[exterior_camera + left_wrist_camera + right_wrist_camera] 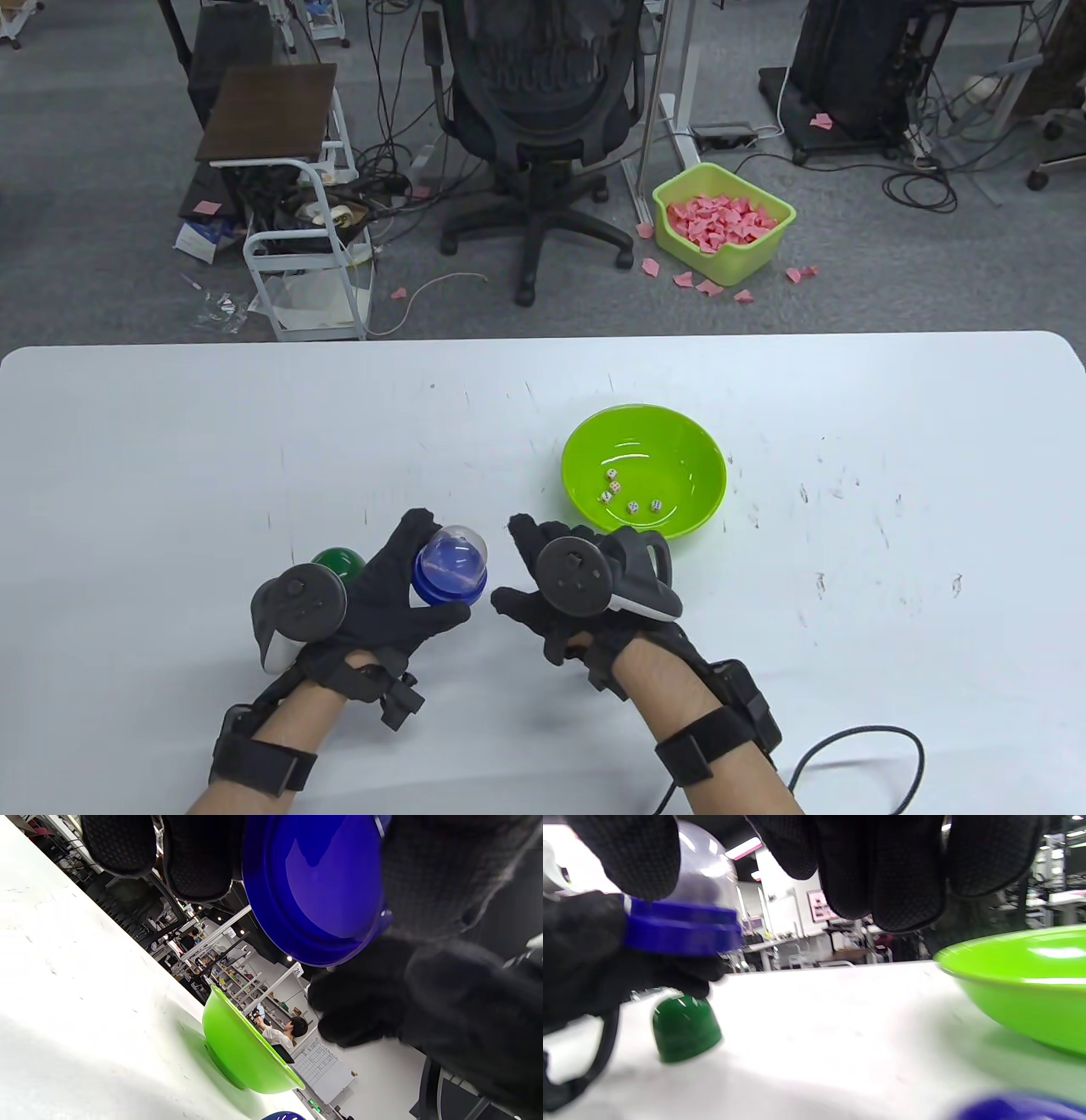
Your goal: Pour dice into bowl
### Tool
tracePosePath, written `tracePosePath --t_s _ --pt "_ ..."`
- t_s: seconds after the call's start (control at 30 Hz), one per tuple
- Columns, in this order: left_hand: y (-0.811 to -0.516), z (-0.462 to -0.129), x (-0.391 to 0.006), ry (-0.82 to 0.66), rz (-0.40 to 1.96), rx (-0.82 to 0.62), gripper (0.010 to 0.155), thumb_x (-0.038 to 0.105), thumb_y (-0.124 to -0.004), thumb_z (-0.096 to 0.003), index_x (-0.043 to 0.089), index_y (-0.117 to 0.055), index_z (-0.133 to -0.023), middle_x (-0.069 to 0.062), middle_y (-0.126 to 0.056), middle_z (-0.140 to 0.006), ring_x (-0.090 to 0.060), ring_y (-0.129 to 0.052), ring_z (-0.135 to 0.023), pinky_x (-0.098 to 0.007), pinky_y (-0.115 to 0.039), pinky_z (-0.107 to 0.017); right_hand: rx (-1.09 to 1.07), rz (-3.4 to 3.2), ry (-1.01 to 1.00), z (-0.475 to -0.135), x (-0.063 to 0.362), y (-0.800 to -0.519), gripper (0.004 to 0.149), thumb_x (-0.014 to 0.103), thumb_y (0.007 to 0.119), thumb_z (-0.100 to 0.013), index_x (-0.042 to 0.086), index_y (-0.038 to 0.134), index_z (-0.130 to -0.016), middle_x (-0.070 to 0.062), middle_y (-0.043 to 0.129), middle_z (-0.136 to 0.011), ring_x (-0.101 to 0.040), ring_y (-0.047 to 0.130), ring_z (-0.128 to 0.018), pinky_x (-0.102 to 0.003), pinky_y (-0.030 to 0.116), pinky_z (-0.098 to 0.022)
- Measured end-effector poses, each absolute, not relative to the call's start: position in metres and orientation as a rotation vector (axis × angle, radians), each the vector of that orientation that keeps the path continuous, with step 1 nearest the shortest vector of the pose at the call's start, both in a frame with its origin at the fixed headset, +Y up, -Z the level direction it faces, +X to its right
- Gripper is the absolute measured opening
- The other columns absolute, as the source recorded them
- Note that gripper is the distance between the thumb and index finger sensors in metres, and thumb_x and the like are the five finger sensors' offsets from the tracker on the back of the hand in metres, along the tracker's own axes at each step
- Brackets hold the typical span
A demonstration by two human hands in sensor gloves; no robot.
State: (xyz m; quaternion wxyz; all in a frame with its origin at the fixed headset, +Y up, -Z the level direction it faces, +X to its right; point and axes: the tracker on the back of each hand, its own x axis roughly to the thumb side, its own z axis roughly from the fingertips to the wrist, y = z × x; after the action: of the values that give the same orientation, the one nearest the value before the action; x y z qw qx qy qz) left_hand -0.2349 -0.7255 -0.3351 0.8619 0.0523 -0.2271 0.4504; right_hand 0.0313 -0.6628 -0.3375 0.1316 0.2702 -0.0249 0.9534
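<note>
My left hand (382, 586) grips a capsule (450, 569) with a blue base and a clear dome, and holds it above the table at the front. The capsule also shows in the left wrist view (322, 887) and in the right wrist view (683, 929). My right hand (522, 567) is just right of the capsule, fingers spread, and holds nothing. The lime green bowl (585, 433) stands behind and to the right of it, with several white dice (632, 507) lying in its bottom. The bowl also shows in both wrist views (242, 1052) (1022, 984).
A dark green capsule half (339, 562) stands on the table behind my left hand, also in the right wrist view (685, 1027). A blurred blue piece (1014, 1107) lies on the table under my right hand. The white table (848, 407) stretches wide on both sides.
</note>
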Motion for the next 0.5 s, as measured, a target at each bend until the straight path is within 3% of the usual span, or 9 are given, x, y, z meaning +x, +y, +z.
tracePosePath --t_s 0.27,0.5 --pt "-0.725 -0.336 -0.236 -0.466 0.944 0.108 0.107 0.063 -0.094 -0.0357 0.021 -0.032 -0.112 -0.011 -0.062 -0.112 -0.034 -0.081 -0.091 -0.059 -0.069 -0.071 0.614 2.966 0.183 -0.34 0.069 -0.712 0.086 0.056 0.082 -0.048 0.003 0.053 -0.108 -0.034 0.067 -0.106 -0.059 0.076 -0.08 -0.074 0.065 -0.057" --pt "-0.725 -0.336 -0.236 -0.464 0.936 0.104 0.107 0.063 -0.094 -0.0357 0.021 -0.032 -0.112 -0.011 -0.062 -0.112 -0.034 -0.081 -0.091 -0.059 -0.069 -0.071 0.577 2.987 0.275 -0.339 0.077 -0.736 0.093 0.057 0.084 -0.047 0.005 0.042 -0.111 -0.034 0.06 -0.11 -0.062 0.073 -0.083 -0.075 0.064 -0.058"
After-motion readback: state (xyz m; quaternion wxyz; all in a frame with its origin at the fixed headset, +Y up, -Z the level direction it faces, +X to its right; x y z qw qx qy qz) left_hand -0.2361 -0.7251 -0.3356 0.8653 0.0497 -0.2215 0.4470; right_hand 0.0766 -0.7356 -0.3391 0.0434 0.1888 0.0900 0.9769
